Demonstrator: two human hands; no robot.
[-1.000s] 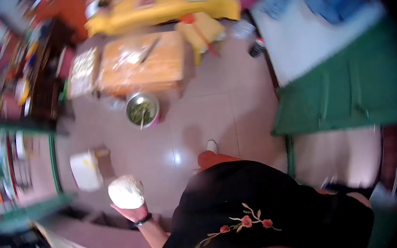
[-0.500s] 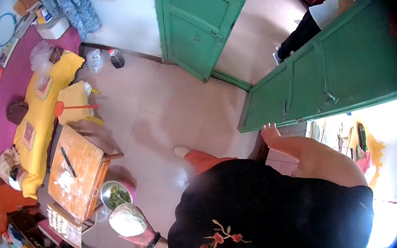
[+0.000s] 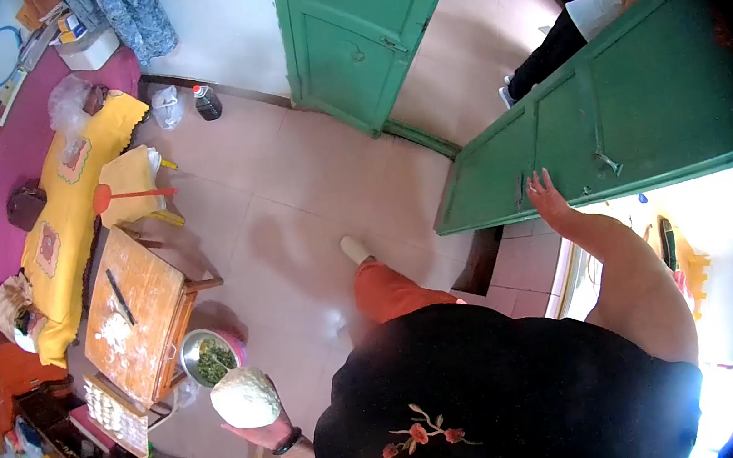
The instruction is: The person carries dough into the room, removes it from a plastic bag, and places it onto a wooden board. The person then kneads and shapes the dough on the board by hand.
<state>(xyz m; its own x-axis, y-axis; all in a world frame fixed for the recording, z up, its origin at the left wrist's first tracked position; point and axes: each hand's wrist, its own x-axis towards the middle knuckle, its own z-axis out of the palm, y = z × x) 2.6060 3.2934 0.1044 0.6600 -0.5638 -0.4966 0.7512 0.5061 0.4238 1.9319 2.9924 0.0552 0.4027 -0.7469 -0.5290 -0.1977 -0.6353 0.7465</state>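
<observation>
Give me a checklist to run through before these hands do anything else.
1. White dough-like lump supported: ok, the left hand is beneath it.
2. Right hand free of objects: ok, none visible in it.
3. Right hand firmly against the nearer green door: cannot tell; they overlap in view.
4. Long dark tool off the wooden table: not ok, it lies there.
5. Both feet visible: not ok, only one shoe shows.
</observation>
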